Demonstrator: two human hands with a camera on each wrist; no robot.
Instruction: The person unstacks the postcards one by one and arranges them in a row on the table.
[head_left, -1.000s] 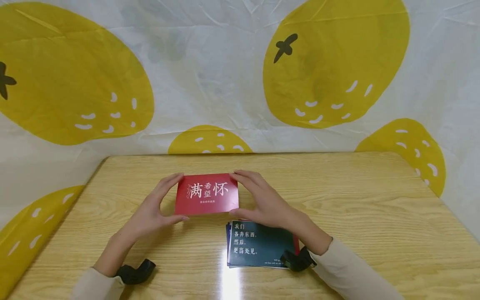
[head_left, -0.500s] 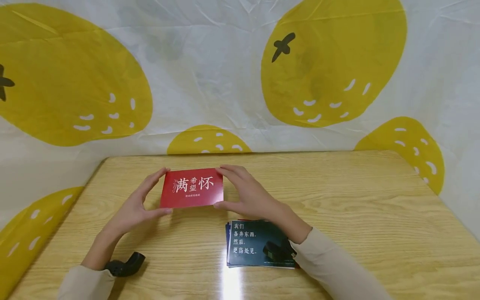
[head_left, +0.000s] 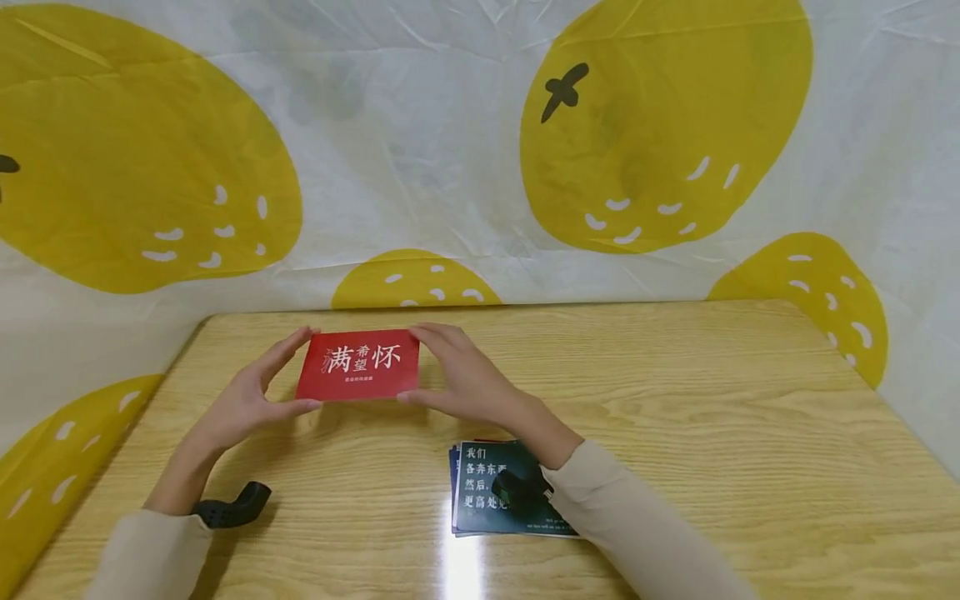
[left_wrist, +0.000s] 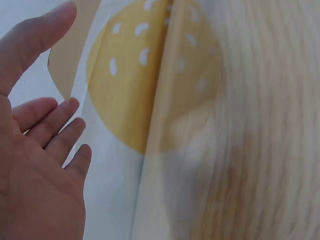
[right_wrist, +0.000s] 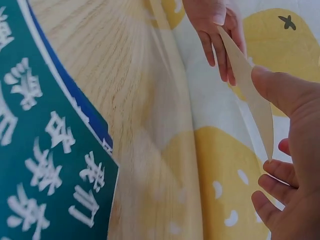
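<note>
A red card [head_left: 360, 385] with white Chinese characters is held up above the table, its printed face toward the head camera. My left hand [head_left: 243, 404] pinches its left side, thumb at the lower corner and fingers at the upper one. My right hand [head_left: 472, 379] grips the right side the same way. In the right wrist view the card's plain beige back [right_wrist: 252, 100] shows, slightly bowed between both hands. Below my right forearm lies a small stack of cards, a dark green one [head_left: 480, 521] with white writing on top, partly covered by the wrist camera.
The wood-grain table [head_left: 712, 417] reaches back to a white cloth [head_left: 420, 150] printed with yellow fruit. A black wrist camera [head_left: 236, 507] sits at the left cuff, another [head_left: 517, 487] over the card stack. Blue card edges [right_wrist: 92, 112] stick out under the green card.
Both hands have carried the red card to the left and slightly farther from me. The right forearm has shifted left over the card stack, which stays in place.
</note>
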